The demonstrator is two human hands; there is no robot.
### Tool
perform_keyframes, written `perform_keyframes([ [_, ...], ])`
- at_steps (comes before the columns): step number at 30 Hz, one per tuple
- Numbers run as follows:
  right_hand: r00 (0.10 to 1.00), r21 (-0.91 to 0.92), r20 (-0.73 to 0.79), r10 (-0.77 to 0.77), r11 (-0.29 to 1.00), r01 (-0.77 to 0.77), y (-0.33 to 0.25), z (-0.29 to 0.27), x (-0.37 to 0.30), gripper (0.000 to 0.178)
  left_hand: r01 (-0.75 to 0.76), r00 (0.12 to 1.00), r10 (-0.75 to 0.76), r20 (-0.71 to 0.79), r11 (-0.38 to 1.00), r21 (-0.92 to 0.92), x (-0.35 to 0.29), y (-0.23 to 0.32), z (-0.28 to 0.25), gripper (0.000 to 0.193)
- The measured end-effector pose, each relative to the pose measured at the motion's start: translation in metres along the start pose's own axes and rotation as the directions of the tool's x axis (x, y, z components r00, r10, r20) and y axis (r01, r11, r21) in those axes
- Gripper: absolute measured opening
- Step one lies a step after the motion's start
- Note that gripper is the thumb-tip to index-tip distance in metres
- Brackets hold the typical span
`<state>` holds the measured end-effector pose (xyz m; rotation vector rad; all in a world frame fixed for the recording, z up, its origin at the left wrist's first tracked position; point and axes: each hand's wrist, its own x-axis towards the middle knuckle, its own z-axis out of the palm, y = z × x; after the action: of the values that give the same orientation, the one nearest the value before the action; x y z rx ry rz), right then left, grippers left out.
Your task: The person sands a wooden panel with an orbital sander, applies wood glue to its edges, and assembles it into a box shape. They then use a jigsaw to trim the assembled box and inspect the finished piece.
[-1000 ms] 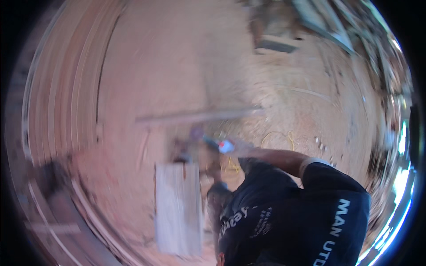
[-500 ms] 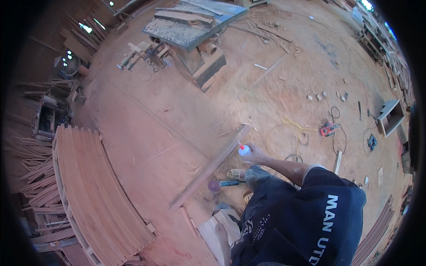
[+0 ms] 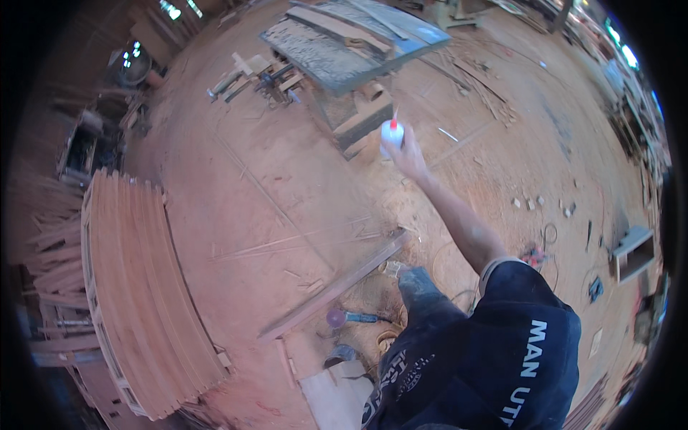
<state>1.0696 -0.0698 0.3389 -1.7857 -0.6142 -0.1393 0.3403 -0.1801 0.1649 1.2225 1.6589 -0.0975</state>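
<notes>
My right hand [image 3: 408, 156] is closed around a white squeeze bottle [image 3: 391, 134] with a red cap and a thin nozzle pointing up. The arm is stretched far forward, with the bottle held in the air. Below it a long wooden beam [image 3: 333, 288] lies slantwise on the ground in front of my feet. Beside the beam rests an angle grinder [image 3: 360, 317] with a teal body and a purple disc. A pale board [image 3: 333, 401] lies near my foot at the lower edge. My left hand is not in view.
A curved stack of planks [image 3: 140, 294] stands at the left. A dusty machine table [image 3: 337, 57] carries loose boards at the far side. At the right are a red power tool [image 3: 534, 256], a blue tool [image 3: 595, 288], an open box [image 3: 633, 254] and small wood blocks [image 3: 530, 204].
My right arm has stretched forward and up, carrying the bottle away from the beam. My left hand, which was over the pale board, has gone out of view. The view has shifted somewhat.
</notes>
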Motion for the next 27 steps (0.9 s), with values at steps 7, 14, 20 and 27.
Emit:
perform_keyframes([
  [7,0.887,-0.27,0.451,-0.097,0.933,0.24,0.062,0.172,0.212,0.054,0.087,0.921,-0.14,-0.364,0.984,-0.157,-0.118,-0.013,0.053,0.015],
  [14,0.678,-0.35,0.732,-0.063,0.82,0.454,0.094,0.33,0.219,0.053,0.344,0.774,-0.523,-0.356,0.82,-0.458,-0.201,0.047,0.117,0.034],
  [20,0.605,-0.306,0.788,-0.117,0.777,0.55,0.082,0.342,0.212,0.053,0.474,0.804,-0.582,-0.119,0.75,-0.461,-0.246,0.091,0.157,0.067],
  [27,0.556,-0.124,0.73,-0.397,0.723,0.679,0.046,0.276,0.153,0.052,0.393,0.694,-0.702,-0.159,0.555,-0.734,-0.29,0.044,0.265,0.069],
])
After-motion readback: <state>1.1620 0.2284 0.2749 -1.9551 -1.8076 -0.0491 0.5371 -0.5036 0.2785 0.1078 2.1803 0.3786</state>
